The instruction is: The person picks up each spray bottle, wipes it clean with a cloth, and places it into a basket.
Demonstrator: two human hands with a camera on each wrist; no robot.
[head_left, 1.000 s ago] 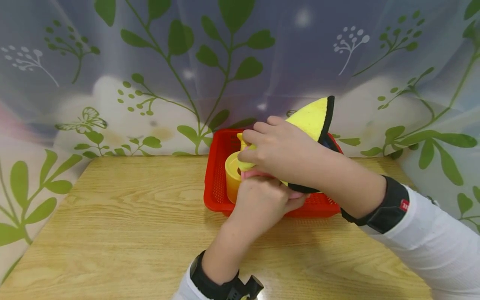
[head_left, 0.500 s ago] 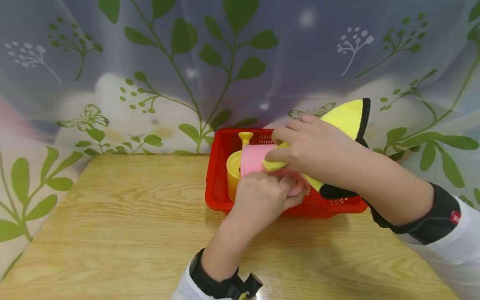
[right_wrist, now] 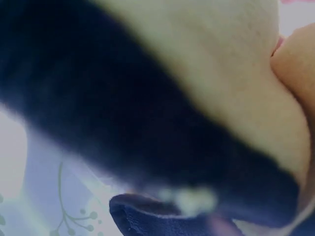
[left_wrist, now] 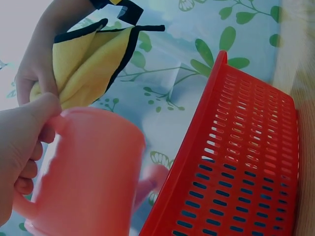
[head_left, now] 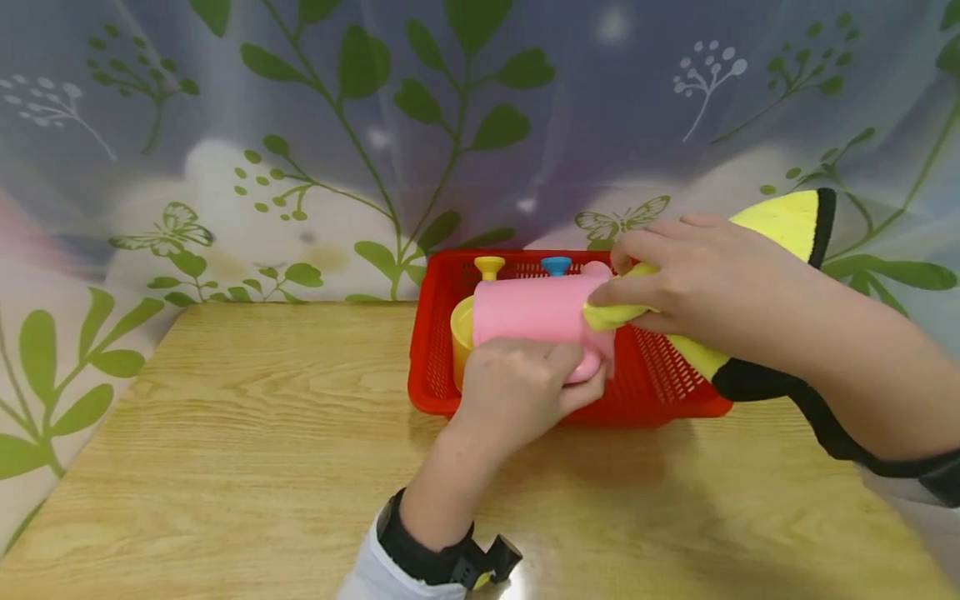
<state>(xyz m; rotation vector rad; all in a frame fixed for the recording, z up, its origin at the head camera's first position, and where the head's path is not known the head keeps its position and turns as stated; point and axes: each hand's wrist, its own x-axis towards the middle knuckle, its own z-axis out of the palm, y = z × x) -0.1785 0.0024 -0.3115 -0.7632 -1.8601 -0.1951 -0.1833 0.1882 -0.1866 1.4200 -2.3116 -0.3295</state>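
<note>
My left hand grips the handle of a pink toy watering can, which lies tilted on its side above the basket. In the left wrist view the can's spout points toward the basket wall. My right hand holds a bunched yellow cloth with black edging. Its folded tip touches the right end of the can, and the rest hangs behind the hand. Cloth and arm fill the right wrist view, much of it blurred.
Beneath the can stands a red slotted basket. Inside it are a yellow watering can, partly hidden, and a blue flared piece. A wooden table bears the basket, with a leaf-patterned curtain behind.
My right hand has moved right with the cloth along the pink watering can, uncovering its side. The blue piece has come into sight. My left hand has stayed nearly in place.
</note>
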